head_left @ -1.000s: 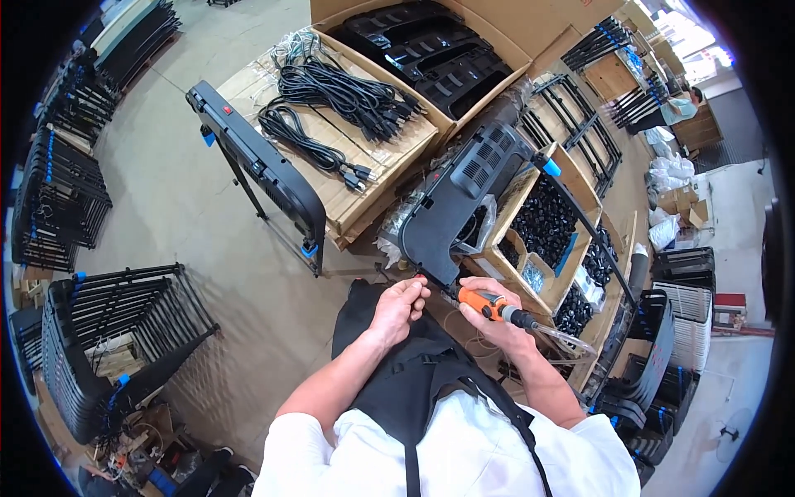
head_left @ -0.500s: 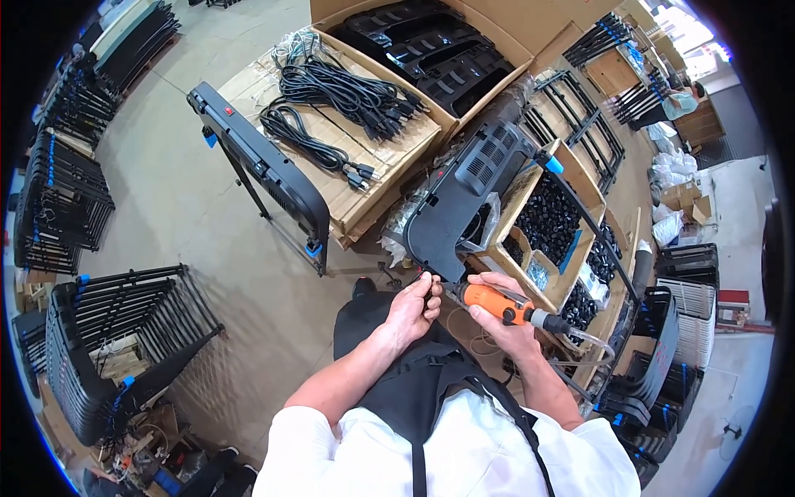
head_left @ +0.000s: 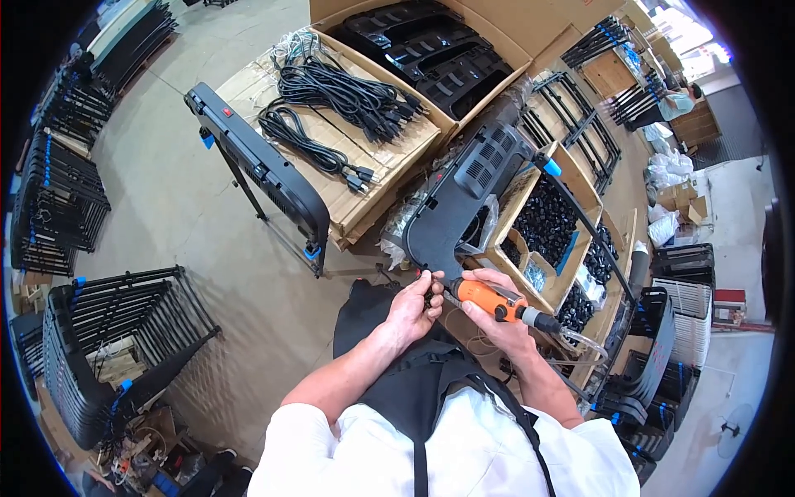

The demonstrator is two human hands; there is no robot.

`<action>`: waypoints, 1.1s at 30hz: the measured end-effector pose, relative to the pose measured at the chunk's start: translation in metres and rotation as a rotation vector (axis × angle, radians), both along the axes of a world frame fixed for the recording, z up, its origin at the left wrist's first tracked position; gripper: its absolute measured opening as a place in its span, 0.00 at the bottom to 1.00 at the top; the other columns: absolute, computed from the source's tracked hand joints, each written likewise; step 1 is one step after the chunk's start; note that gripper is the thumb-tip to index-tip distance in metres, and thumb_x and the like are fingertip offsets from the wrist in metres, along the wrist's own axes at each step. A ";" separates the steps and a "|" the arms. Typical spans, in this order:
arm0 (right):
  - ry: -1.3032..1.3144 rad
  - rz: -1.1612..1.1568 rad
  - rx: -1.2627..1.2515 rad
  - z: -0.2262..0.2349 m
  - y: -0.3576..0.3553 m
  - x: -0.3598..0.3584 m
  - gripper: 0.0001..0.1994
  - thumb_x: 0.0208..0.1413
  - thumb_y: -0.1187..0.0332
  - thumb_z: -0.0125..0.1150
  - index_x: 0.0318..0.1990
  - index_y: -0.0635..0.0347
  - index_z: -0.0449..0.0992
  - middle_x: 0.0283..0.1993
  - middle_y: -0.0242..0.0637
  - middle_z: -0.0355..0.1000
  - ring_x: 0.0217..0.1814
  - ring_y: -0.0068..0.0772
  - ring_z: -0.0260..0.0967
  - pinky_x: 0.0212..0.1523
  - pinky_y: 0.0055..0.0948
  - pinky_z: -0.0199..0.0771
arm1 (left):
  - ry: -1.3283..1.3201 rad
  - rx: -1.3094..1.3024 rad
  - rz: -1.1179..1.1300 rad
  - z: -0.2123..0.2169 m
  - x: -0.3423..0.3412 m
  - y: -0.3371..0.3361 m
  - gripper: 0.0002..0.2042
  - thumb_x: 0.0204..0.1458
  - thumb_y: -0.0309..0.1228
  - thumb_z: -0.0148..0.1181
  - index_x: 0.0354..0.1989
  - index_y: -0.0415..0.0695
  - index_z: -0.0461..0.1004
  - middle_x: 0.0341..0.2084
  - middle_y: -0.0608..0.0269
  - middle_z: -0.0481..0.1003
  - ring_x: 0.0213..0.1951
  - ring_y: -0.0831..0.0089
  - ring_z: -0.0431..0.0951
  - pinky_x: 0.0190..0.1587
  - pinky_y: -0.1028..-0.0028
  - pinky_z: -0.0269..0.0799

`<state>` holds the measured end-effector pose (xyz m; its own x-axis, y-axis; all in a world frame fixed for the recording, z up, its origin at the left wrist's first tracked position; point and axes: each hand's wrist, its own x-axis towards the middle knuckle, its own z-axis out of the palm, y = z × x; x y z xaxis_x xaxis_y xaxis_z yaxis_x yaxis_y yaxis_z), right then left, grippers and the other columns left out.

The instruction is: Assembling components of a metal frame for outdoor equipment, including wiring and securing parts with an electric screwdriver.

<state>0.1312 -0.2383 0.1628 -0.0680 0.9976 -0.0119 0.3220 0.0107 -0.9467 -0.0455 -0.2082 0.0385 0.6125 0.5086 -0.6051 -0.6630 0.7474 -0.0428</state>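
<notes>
My right hand (head_left: 503, 325) is wrapped round an orange air screwdriver (head_left: 482, 296), with a clear hose running from its rear end. The tool's front end points left toward my left hand (head_left: 411, 305). The fingers of my left hand are pinched at the tool's tip, next to the near end of a black plastic housing (head_left: 440, 217); what lies between them is too small to make out. The housing has vent slots and is joined to a black tube frame (head_left: 592, 219) with a blue clip.
A second black frame (head_left: 265, 178) stands to the left. Coiled black power cords (head_left: 344, 95) lie on a cardboard box, behind which an open carton (head_left: 497, 25) holds black parts. On the right, a wooden bin (head_left: 586, 178) contains small black pieces. Stacked frames (head_left: 137, 327) stand at left.
My right hand and the screwdriver have shifted slightly left, closer to my left hand. My left hand keeps its pinch near the housing's end.
</notes>
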 end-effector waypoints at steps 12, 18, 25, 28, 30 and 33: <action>-0.291 0.097 -0.011 0.000 0.046 -0.028 0.21 0.55 0.71 0.75 0.56 0.58 0.80 0.55 0.39 0.82 0.53 0.36 0.83 0.56 0.33 0.82 | 0.147 0.263 -0.149 -0.020 -0.004 -0.015 0.14 0.77 0.37 0.47 0.46 0.44 0.77 0.33 0.68 0.77 0.31 0.78 0.73 0.33 0.76 0.68; -0.266 0.146 0.062 -0.012 0.053 -0.024 0.19 0.54 0.72 0.75 0.54 0.60 0.80 0.53 0.40 0.83 0.52 0.36 0.84 0.55 0.34 0.83 | 0.277 0.390 -0.241 -0.014 -0.011 -0.008 0.09 0.75 0.35 0.54 0.43 0.45 0.76 0.30 0.71 0.76 0.27 0.80 0.71 0.30 0.78 0.66; -0.240 0.149 0.044 -0.016 0.057 -0.023 0.19 0.54 0.73 0.75 0.54 0.59 0.80 0.55 0.40 0.83 0.52 0.37 0.84 0.55 0.33 0.83 | 0.391 0.331 -0.138 -0.018 -0.015 -0.003 0.09 0.72 0.35 0.60 0.44 0.42 0.79 0.30 0.70 0.79 0.28 0.82 0.75 0.28 0.80 0.70; -0.271 0.157 0.046 -0.015 0.058 -0.021 0.21 0.54 0.72 0.76 0.55 0.59 0.80 0.54 0.40 0.83 0.53 0.36 0.84 0.56 0.33 0.83 | 0.377 0.290 -0.073 -0.019 -0.016 -0.001 0.11 0.72 0.37 0.61 0.44 0.42 0.80 0.30 0.69 0.79 0.27 0.82 0.76 0.26 0.81 0.70; -0.308 0.174 -0.024 -0.006 0.059 -0.026 0.21 0.54 0.72 0.76 0.56 0.58 0.80 0.55 0.40 0.82 0.54 0.35 0.83 0.58 0.33 0.82 | 0.371 0.277 -0.065 -0.018 -0.019 0.000 0.11 0.72 0.38 0.60 0.44 0.42 0.80 0.30 0.69 0.79 0.26 0.82 0.76 0.26 0.81 0.70; -0.241 0.104 -0.091 0.012 0.059 -0.032 0.22 0.54 0.74 0.77 0.57 0.60 0.78 0.58 0.40 0.82 0.59 0.33 0.80 0.64 0.35 0.78 | 0.389 0.269 -0.107 -0.020 -0.024 0.009 0.13 0.73 0.40 0.59 0.44 0.43 0.80 0.30 0.69 0.79 0.25 0.82 0.75 0.25 0.81 0.68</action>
<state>0.0996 -0.1792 0.1747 -0.1546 0.9794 -0.1296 0.5395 -0.0262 -0.8416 -0.0697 -0.1997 0.0189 0.4241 0.6251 -0.6553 -0.5106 0.7626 0.3972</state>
